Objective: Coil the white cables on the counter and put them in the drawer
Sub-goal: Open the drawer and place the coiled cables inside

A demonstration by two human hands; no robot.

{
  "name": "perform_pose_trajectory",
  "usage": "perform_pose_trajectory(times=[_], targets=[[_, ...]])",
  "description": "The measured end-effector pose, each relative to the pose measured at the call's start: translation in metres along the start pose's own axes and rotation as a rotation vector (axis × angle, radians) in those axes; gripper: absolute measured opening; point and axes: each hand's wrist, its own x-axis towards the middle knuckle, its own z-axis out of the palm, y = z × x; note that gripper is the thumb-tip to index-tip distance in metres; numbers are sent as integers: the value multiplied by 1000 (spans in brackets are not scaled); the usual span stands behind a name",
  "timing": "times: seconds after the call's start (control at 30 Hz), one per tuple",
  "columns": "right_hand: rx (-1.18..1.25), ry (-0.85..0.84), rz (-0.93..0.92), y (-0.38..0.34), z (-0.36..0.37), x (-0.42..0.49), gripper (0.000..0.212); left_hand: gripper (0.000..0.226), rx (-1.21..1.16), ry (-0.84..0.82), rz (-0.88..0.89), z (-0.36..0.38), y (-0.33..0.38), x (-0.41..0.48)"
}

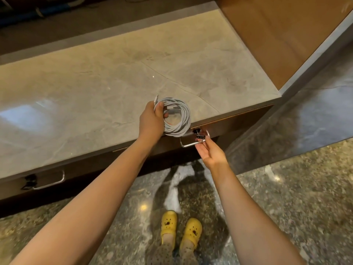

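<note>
The left hand (152,119) is closed around a coiled bundle of white round cable (176,116), held over the front edge of the grey marbled stone desk (95,88). The right hand (209,150) reaches half-open, fingertips at the bent silver metal drawer handle (188,145), its hold unclear. The cable looks light, soft and springy, so gripping across all loops should stop it unwinding.
</note>
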Motion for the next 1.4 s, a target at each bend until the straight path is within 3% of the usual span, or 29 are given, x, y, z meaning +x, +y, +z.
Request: perform_pose_trajectory(times=[0.13,0.27,0.4,0.47,0.5,0.57,0.6,0.63,0.67,0.73,0.8,1.03,1.2,1.27,1.4], targets=[[-13,-33,-1,5,-19,-4,29,28,37,13,17,1,0,-2],[-31,-101,-19,13,-41,-13,21,30,37,12,26,2,1,-4],[-138,27,-67,8,-54,-42,20,31,70,20,33,1,3,-7],[-483,136,-188,7,-57,-68,20,32,68,20,28,1,4,-8],[-729,211,-362,7,-58,-81,21,33,67,19,22,1,4,-9],[-1149,275,-929,-1,-50,-106,22,33,67,21,18,2,5,-10],[-1308,221,-1158,-9,-42,-111,26,33,66,23,18,2,6,-10],[-1488,122,-1267,-19,-34,-110,34,33,69,23,19,2,6,-10],[-1701,14,-1268,-28,-25,-104,42,34,73,21,20,2,6,-11],[-2128,-142,-1098,-40,-15,-86,57,34,82,17,28,1,7,-13],[-2368,-189,-998,-42,-16,-72,61,33,93,8,48,0,7,-15],[-2369,-155,-1187,-36,-38,-75,68,18,64,-19,206,0,-3,-37],[-2247,-132,-1395,-27,-68,-82,52,17,96,-109,341,13,-21,-66],[-2211,-144,-1419,-25,-77,-85,50,13,125,-180,308,23,-32,-74],[-2211,-111,-1408,-20,-86,-92,51,26,234,-284,66,47,-55,-74]])
